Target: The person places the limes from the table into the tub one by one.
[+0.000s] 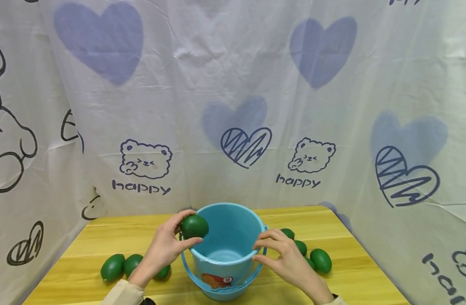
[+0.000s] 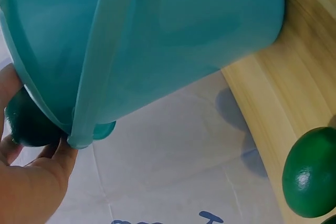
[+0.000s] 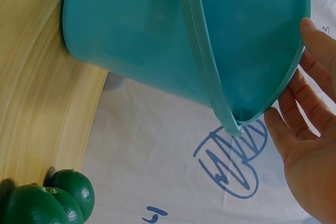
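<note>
My left hand point(image 1: 165, 245) holds a dark green lime point(image 1: 195, 226) between thumb and fingers at the left rim of a light blue bucket point(image 1: 232, 212). In the left wrist view that lime point(image 2: 30, 121) sits close by the rim, near the handle's end. My right hand point(image 1: 288, 256) touches the bucket's right rim with its fingertips, the fingers fairly straight and no lime among them. The right wrist view shows its fingers point(image 3: 304, 95) spread along the rim. The bucket stands upright, and its visible inside holds no fruit.
Several limes point(image 1: 112, 267) lie on the wooden table point(image 1: 294, 292) left of the bucket, partly behind my left forearm. Several more limes point(image 1: 320, 260) lie to the right, some hidden by my right hand. The bucket's handle point(image 1: 195, 277) hangs down in front. A printed white cloth point(image 1: 233, 63) surrounds the table.
</note>
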Demonstrator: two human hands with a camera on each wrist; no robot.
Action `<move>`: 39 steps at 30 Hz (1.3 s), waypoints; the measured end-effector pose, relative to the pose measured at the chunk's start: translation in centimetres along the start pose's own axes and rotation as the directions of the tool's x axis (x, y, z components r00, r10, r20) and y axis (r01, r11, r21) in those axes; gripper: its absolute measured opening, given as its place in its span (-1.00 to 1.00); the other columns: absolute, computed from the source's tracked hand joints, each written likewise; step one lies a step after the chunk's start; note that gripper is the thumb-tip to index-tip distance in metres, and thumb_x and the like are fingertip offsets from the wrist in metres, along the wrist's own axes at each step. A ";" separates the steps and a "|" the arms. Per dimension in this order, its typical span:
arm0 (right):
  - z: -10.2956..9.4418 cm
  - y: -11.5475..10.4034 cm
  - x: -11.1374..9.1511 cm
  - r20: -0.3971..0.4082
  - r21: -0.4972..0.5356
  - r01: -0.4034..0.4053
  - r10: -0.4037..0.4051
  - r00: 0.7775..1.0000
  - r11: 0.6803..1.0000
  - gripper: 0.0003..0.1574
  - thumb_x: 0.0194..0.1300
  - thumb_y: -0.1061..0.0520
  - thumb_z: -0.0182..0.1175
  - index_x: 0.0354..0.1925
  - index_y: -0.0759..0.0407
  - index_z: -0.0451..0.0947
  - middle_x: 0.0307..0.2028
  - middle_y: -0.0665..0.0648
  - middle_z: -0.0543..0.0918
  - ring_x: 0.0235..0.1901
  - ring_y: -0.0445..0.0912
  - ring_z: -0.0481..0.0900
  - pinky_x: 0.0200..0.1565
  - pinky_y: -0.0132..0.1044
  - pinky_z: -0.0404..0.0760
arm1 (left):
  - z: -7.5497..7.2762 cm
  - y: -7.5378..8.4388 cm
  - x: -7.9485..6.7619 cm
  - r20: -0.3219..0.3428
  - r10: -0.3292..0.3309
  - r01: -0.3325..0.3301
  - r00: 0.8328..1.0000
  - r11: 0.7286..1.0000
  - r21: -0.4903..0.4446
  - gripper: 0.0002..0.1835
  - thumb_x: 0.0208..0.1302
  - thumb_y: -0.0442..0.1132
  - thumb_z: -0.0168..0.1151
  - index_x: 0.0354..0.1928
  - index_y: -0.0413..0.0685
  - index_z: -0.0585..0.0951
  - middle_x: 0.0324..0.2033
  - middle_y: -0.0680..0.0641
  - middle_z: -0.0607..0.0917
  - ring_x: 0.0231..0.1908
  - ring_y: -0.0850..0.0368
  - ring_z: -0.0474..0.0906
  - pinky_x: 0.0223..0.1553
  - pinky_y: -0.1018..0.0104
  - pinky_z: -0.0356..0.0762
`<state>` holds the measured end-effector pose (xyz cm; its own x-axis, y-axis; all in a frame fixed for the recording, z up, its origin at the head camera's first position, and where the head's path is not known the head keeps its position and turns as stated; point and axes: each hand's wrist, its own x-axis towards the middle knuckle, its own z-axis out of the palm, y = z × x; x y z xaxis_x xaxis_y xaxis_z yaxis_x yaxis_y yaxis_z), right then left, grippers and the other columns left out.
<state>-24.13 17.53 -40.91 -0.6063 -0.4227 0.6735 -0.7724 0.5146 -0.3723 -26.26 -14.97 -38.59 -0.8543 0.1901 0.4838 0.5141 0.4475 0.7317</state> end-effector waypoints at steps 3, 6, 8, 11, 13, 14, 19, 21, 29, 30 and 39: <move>0.1 0.0 0.0 0.001 0.001 0.006 -0.006 1.000 1.000 -0.82 0.14 -0.04 0.41 -0.25 -0.24 0.65 -0.11 -0.15 0.63 -0.03 -0.21 0.54 -0.03 -0.20 0.67 | -0.1 0.1 0.1 0.020 -0.021 0.020 1.000 1.000 0.009 -0.28 -0.02 -0.23 0.57 0.24 0.00 0.49 0.14 -0.11 0.57 0.04 -0.03 0.62 0.03 0.14 0.68; 0.1 0.0 0.1 0.001 0.003 0.011 -0.011 1.000 1.000 -0.82 0.14 -0.04 0.41 -0.24 -0.24 0.65 -0.11 -0.14 0.63 -0.04 -0.21 0.54 -0.03 -0.21 0.67 | -0.1 0.1 0.1 0.030 -0.028 0.027 0.999 0.999 0.018 -0.27 -0.02 -0.23 0.56 0.25 -0.01 0.48 0.16 -0.13 0.56 0.06 -0.05 0.61 0.05 0.10 0.67; 0.0 -0.1 0.1 0.001 0.007 0.012 -0.012 1.000 1.000 -0.82 0.14 -0.03 0.41 -0.24 -0.22 0.66 -0.12 -0.10 0.64 -0.04 -0.20 0.54 -0.03 -0.20 0.67 | -0.1 0.1 0.2 0.033 -0.029 0.028 0.999 0.999 0.021 -0.27 -0.01 -0.22 0.56 0.25 0.00 0.48 0.17 -0.13 0.55 0.07 -0.05 0.60 0.06 0.10 0.67; 0.0 -0.1 0.1 0.002 0.010 0.012 -0.012 1.000 1.000 -0.83 0.14 -0.03 0.41 -0.24 -0.18 0.67 -0.12 -0.07 0.65 -0.04 -0.20 0.53 -0.04 -0.21 0.66 | 0.0 -0.1 0.1 0.033 -0.033 0.033 0.999 0.999 0.009 -0.26 -0.01 -0.20 0.56 0.26 0.01 0.48 0.19 -0.14 0.54 0.08 -0.07 0.60 0.07 0.11 0.66; 0.0 -0.1 0.1 0.004 0.012 0.012 -0.012 1.000 1.000 -0.83 0.14 -0.03 0.41 -0.24 -0.17 0.67 -0.12 -0.07 0.65 -0.03 -0.21 0.53 -0.04 -0.21 0.66 | 0.0 -0.1 0.1 0.032 -0.040 0.040 0.999 0.999 0.002 -0.26 -0.01 -0.20 0.56 0.27 0.02 0.48 0.21 -0.14 0.53 0.09 -0.07 0.59 0.08 0.09 0.66; 0.0 -0.1 0.1 0.005 0.012 0.013 -0.013 1.000 1.000 -0.83 0.14 -0.03 0.41 -0.24 -0.19 0.67 -0.12 -0.07 0.65 -0.03 -0.21 0.53 -0.04 -0.21 0.66 | 0.0 -0.1 0.1 0.033 -0.044 0.044 0.999 0.999 0.000 -0.26 0.00 -0.20 0.56 0.27 0.02 0.48 0.22 -0.14 0.53 0.10 -0.07 0.59 0.09 0.08 0.65; 0.1 -0.1 0.1 0.005 0.013 0.009 -0.009 1.000 1.000 -0.82 0.14 -0.04 0.41 -0.24 -0.24 0.65 -0.11 -0.12 0.64 -0.03 -0.21 0.53 -0.03 -0.21 0.66 | -0.1 -0.1 0.0 0.047 -0.060 0.060 0.997 0.998 0.016 -0.26 0.02 -0.15 0.55 0.28 0.04 0.46 0.24 -0.13 0.51 0.11 -0.07 0.58 0.13 0.02 0.62; 0.1 -0.1 0.0 0.005 0.013 0.007 -0.007 1.000 1.000 -0.82 0.14 -0.04 0.41 -0.24 -0.23 0.65 -0.11 -0.13 0.63 -0.04 -0.21 0.53 -0.03 -0.21 0.66 | -0.1 -0.1 0.0 0.053 -0.065 0.064 0.997 0.998 0.018 -0.26 0.03 -0.14 0.54 0.29 0.05 0.46 0.25 -0.12 0.51 0.11 -0.06 0.57 0.14 0.02 0.61; 0.0 0.0 -0.1 0.000 0.010 0.009 -0.009 1.000 1.000 -0.81 0.14 -0.02 0.42 -0.24 -0.24 0.65 -0.11 -0.12 0.63 -0.04 -0.20 0.53 -0.05 -0.22 0.66 | 0.0 -0.2 0.2 0.062 -0.059 0.057 0.996 0.998 0.028 -0.28 0.03 -0.10 0.54 0.28 0.17 0.47 0.23 -0.09 0.52 0.12 -0.05 0.57 0.15 0.00 0.60; 0.0 0.0 -0.1 0.000 0.009 0.010 -0.010 1.000 1.000 -0.81 0.14 -0.02 0.42 -0.24 -0.24 0.65 -0.12 -0.11 0.64 -0.05 -0.20 0.53 -0.05 -0.22 0.66 | 0.0 -0.2 0.2 0.062 -0.057 0.055 0.996 0.998 0.030 -0.28 0.03 -0.09 0.54 0.27 0.19 0.47 0.23 -0.09 0.52 0.12 -0.05 0.57 0.15 0.00 0.60; 0.1 0.0 0.0 -0.003 0.004 0.011 -0.011 1.000 1.000 -0.82 0.13 -0.02 0.42 -0.24 -0.21 0.66 -0.12 -0.13 0.64 -0.04 -0.21 0.53 -0.06 -0.22 0.67 | -0.2 0.0 0.1 0.063 -0.064 0.062 0.996 0.998 0.029 -0.28 0.02 -0.09 0.54 0.27 0.19 0.48 0.23 -0.09 0.53 0.13 -0.07 0.57 0.16 -0.03 0.58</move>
<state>-24.11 17.46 -40.95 -0.5969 -0.4265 0.6796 -0.7800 0.5070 -0.3669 -26.38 -15.10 -38.45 -0.8887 0.2154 0.4047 0.4572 0.4841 0.7461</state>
